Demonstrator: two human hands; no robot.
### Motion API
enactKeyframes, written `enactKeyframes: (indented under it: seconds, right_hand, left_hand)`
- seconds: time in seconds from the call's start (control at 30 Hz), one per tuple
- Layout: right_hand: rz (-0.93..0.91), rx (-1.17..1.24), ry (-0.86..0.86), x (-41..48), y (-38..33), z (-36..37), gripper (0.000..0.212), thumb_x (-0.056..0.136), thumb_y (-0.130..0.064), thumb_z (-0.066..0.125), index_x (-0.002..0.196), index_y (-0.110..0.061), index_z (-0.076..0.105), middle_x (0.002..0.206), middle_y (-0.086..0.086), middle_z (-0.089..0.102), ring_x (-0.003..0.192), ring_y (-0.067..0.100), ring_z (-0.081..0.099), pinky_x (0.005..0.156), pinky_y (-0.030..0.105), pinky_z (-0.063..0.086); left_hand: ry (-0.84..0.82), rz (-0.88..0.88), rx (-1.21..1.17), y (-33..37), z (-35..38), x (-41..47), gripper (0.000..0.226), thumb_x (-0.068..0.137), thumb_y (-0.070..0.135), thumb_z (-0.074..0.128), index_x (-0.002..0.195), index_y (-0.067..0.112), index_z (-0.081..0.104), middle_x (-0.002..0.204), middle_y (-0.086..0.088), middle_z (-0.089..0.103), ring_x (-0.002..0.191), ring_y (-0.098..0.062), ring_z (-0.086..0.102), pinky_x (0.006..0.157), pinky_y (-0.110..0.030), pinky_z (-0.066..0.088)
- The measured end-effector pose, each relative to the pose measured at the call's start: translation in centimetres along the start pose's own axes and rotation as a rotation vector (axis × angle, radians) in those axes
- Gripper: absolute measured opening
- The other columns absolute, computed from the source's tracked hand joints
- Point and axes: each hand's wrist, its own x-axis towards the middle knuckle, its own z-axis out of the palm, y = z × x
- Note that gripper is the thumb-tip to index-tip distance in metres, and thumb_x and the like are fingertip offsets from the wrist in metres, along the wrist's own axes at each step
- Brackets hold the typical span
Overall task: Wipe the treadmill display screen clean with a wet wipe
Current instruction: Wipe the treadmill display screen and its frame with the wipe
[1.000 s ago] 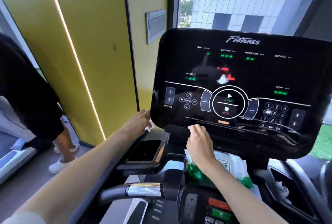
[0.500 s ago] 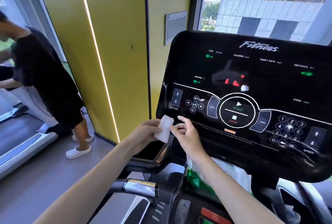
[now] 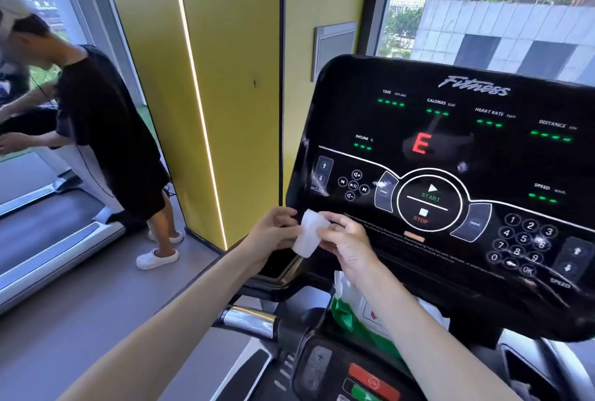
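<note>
The treadmill display screen (image 3: 450, 149) is a wide glossy black panel with green readouts, a red "E", a START/STOP dial and a number pad; smears show on its left and lower right. A small folded white wet wipe (image 3: 307, 235) is held just below the panel's lower left corner. My left hand (image 3: 273, 233) pinches its left side and my right hand (image 3: 346, 241) pinches its right side. The wipe is not touching the screen.
A green and white wet wipe pack (image 3: 354, 307) lies on the console tray under the display. A chrome handlebar (image 3: 249, 318) and lower control pad (image 3: 354, 378) sit below. A yellow pillar (image 3: 206, 95) stands left. A person (image 3: 106, 130) stands at a neighbouring treadmill (image 3: 48, 239).
A second ago my right hand was at the wipe pack and my left rested on the console. Both hands then rose and now hold the wipe between them. The view shifted left.
</note>
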Motion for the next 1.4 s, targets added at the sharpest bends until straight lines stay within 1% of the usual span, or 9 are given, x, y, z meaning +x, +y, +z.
enactKeyframes:
  seconds: [0.27, 0.43, 0.6, 0.7, 0.87, 1.0, 1.1, 1.27, 1.4]
  right_hand:
    - [-0.037, 0.035, -0.005, 0.2, 0.2, 0.1, 0.029, 0.082, 0.01, 0.06, 0.108, -0.003, 0.06, 0.087, 0.014, 0.067, 0.075, 0.017, 0.065, 0.065, 0.02, 0.053]
    - [-0.059, 0.02, 0.02, 0.2, 0.1, -0.3, 0.023, 0.083, 0.01, 0.059, 0.099, -0.006, 0.063, 0.073, 0.007, 0.063, 0.064, 0.013, 0.063, 0.062, 0.021, 0.053]
    - [-0.069, -0.111, 0.057, 0.2, 0.2, -0.7, 0.027, 0.082, 0.009, 0.059, 0.105, -0.005, 0.063, 0.073, 0.007, 0.064, 0.062, 0.011, 0.063, 0.065, 0.019, 0.053]
    - [-0.04, -0.171, 0.048, 0.0, 0.2, -0.4, 0.029, 0.08, 0.008, 0.058, 0.104, -0.005, 0.063, 0.07, 0.007, 0.065, 0.059, 0.011, 0.061, 0.062, 0.018, 0.05]
    - [0.022, -0.25, 0.078, 0.2, 0.1, 0.4, 0.029, 0.078, 0.007, 0.049, 0.1, -0.006, 0.062, 0.066, 0.01, 0.067, 0.054, 0.012, 0.054, 0.057, 0.02, 0.046]
    - [0.107, -0.341, -0.042, 0.3, 0.0, 0.8, 0.024, 0.084, -0.012, 0.059, 0.108, -0.01, 0.06, 0.072, 0.004, 0.064, 0.064, 0.012, 0.055, 0.062, 0.024, 0.046]
    - [0.003, -0.422, 0.108, 0.9, 0.2, 1.0, 0.04, 0.082, -0.027, 0.065, 0.119, -0.014, 0.054, 0.079, 0.001, 0.056, 0.074, 0.014, 0.055, 0.074, 0.033, 0.048]
    - [-0.048, -0.438, 0.03, 1.7, -0.1, 0.9, 0.064, 0.077, -0.022, 0.072, 0.133, -0.025, 0.042, 0.12, 0.004, 0.043, 0.113, 0.017, 0.043, 0.085, 0.028, 0.039]
    - [-0.164, -0.314, 0.028, 1.5, -0.6, 0.9, 0.027, 0.082, -0.007, 0.065, 0.109, -0.008, 0.062, 0.105, 0.01, 0.062, 0.089, 0.011, 0.057, 0.07, 0.013, 0.046]
  left_hand:
    - [-0.078, 0.112, 0.358, 0.5, 0.9, -0.8, 0.019, 0.082, 0.029, 0.071, 0.091, 0.013, 0.064, 0.086, -0.004, 0.064, 0.074, -0.01, 0.058, 0.068, -0.025, 0.048]
    - [-0.003, 0.048, 0.215, 0.6, 0.1, -0.3, 0.006, 0.087, 0.013, 0.064, 0.083, 0.01, 0.062, 0.087, -0.01, 0.065, 0.079, -0.023, 0.06, 0.078, -0.039, 0.053]
    - [0.166, -0.027, 0.033, 1.4, -0.6, 0.1, 0.002, 0.091, 0.008, 0.056, 0.09, 0.007, 0.056, 0.086, -0.009, 0.064, 0.072, -0.02, 0.062, 0.061, -0.028, 0.054]
    - [0.252, -0.03, -0.068, 1.8, -0.9, 0.5, 0.001, 0.092, 0.006, 0.052, 0.092, 0.005, 0.052, 0.091, -0.015, 0.063, 0.077, -0.023, 0.061, 0.07, -0.033, 0.054]
    - [0.394, 0.088, 0.078, 3.1, -0.5, 0.7, 0.003, 0.092, 0.011, 0.049, 0.091, 0.008, 0.05, 0.095, -0.014, 0.058, 0.082, -0.019, 0.058, 0.067, -0.031, 0.054]
    - [0.263, 0.048, 0.121, 4.6, 0.0, 0.5, 0.005, 0.092, 0.008, 0.044, 0.09, 0.006, 0.048, 0.088, -0.009, 0.054, 0.075, -0.017, 0.054, 0.056, -0.026, 0.051]
    - [0.177, 0.013, 0.133, 5.6, -0.5, 0.4, 0.008, 0.092, 0.008, 0.041, 0.088, 0.007, 0.049, 0.093, -0.012, 0.054, 0.078, -0.022, 0.056, 0.067, -0.037, 0.052]
    - [-0.007, -0.035, 0.043, 6.2, -1.3, 0.3, 0.011, 0.092, 0.009, 0.044, 0.088, 0.01, 0.054, 0.088, -0.01, 0.06, 0.078, -0.022, 0.059, 0.062, -0.033, 0.053]
    - [-0.056, -0.054, -0.085, 5.7, -1.5, 0.4, 0.015, 0.094, 0.011, 0.046, 0.105, 0.007, 0.055, 0.096, -0.009, 0.064, 0.083, -0.021, 0.064, 0.07, -0.035, 0.055]
